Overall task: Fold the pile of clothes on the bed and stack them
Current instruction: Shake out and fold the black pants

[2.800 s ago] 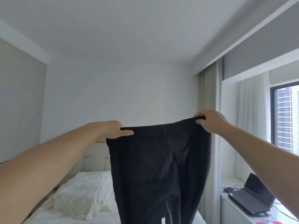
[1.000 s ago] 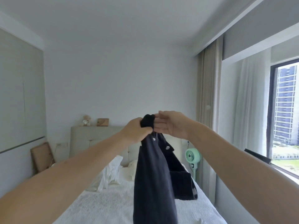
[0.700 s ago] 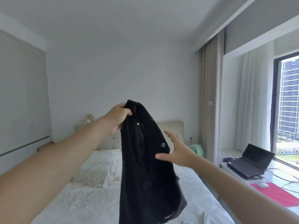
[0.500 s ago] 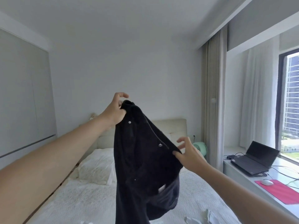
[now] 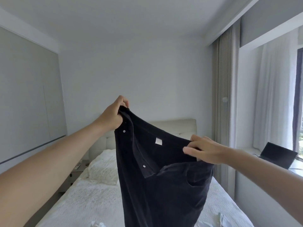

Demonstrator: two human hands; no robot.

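A pair of black trousers [image 5: 164, 185] hangs in the air above the white bed [image 5: 91, 202], its waistband spread open toward me with a small white label inside. My left hand [image 5: 114, 114] grips the upper left end of the waistband, held high. Lower and to the right, my right hand [image 5: 205, 150] pinches the other side of the waistband, thumb in front and fingers behind the cloth. The trouser legs drop out of the frame's bottom edge. Bits of white clothing [image 5: 219, 220] show on the bed at the bottom.
A white pillow [image 5: 103, 167] lies at the head of the bed below a beige headboard [image 5: 177, 126]. A nightstand [image 5: 77, 171] stands to the left. Curtains [image 5: 224, 104] and a desk with a black laptop [image 5: 277, 157] are on the right.
My right hand, free and open half a second ago, has taken hold of the waistband's right side and pulled it out wide. My left hand keeps its hold.
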